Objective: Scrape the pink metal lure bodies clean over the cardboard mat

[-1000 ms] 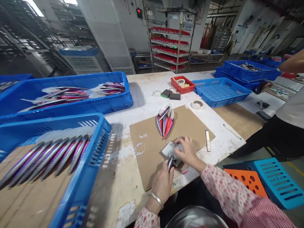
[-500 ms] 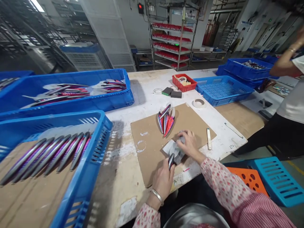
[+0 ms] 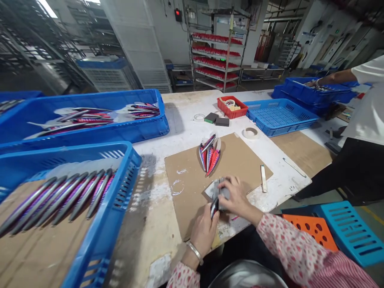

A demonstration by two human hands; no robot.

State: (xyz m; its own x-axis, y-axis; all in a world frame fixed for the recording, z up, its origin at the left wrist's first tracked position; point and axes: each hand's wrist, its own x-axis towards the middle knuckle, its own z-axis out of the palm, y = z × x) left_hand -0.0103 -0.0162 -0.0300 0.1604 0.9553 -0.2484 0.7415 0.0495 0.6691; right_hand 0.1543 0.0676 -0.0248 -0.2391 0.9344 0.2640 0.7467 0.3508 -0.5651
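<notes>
My left hand [image 3: 205, 231] is closed around the near end of a dark, glossy fishing lure [image 3: 215, 205] over a cardboard sheet [image 3: 240, 158] on the table. My right hand [image 3: 236, 196] is closed on a grey pad [image 3: 216, 189] pressed against the lure's far end. A small bunch of red and purple lures [image 3: 209, 154] lies on the cardboard just beyond my hands. A pale stick [image 3: 263, 178] lies to the right of my right hand.
Two blue crates [image 3: 120, 192] [image 3: 120, 132] with several lures stand at left. An empty blue crate [image 3: 277, 116], a red tray [image 3: 231, 107], tape rolls [image 3: 250, 132] and dark blocks [image 3: 216, 119] lie farther back. Another person [image 3: 364, 132] stands at right. Blue and orange stools [image 3: 336, 230] are beside me.
My right hand has drawn the grey pad back along the lure towards my left hand. The person at right has lowered an arm onto the far blue crates.
</notes>
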